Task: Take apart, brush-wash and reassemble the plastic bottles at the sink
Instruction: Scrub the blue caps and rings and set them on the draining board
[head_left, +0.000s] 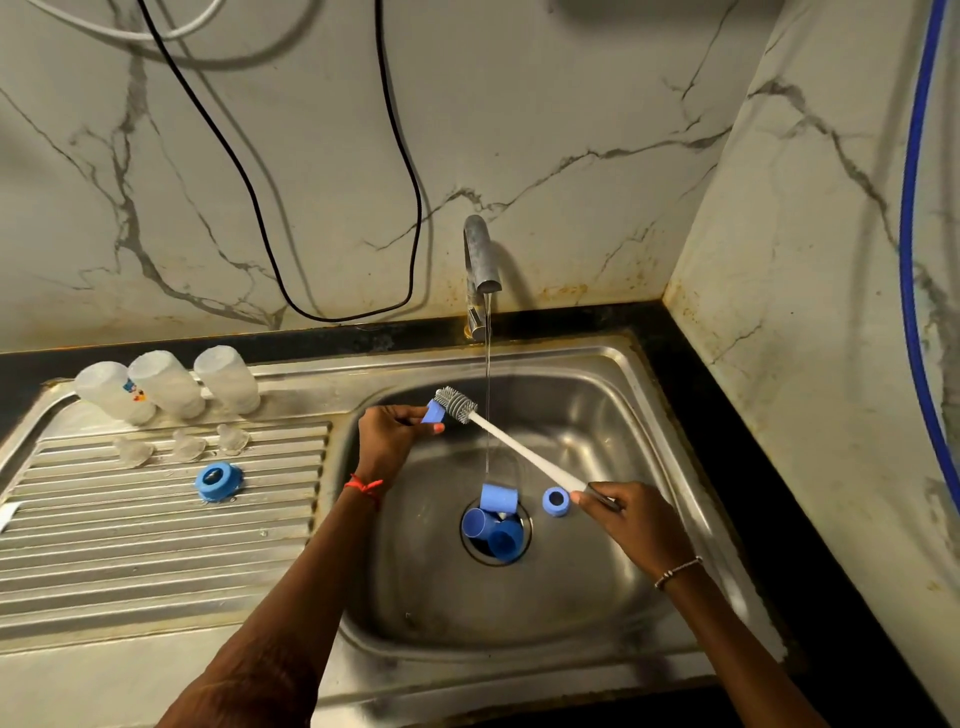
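Now I see left hand (387, 436) pinching cap (432, 413); right hand (623, 514) grips brush (519, 447), shaft slanting up-left, bristles just beside cap.

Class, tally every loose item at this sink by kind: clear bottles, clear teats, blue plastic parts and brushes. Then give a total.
Clear bottles: 3
Clear teats: 3
Blue plastic parts: 6 (1 on the drainboard, 1 in the left hand, 4 in the sink)
Brush: 1
Total: 13
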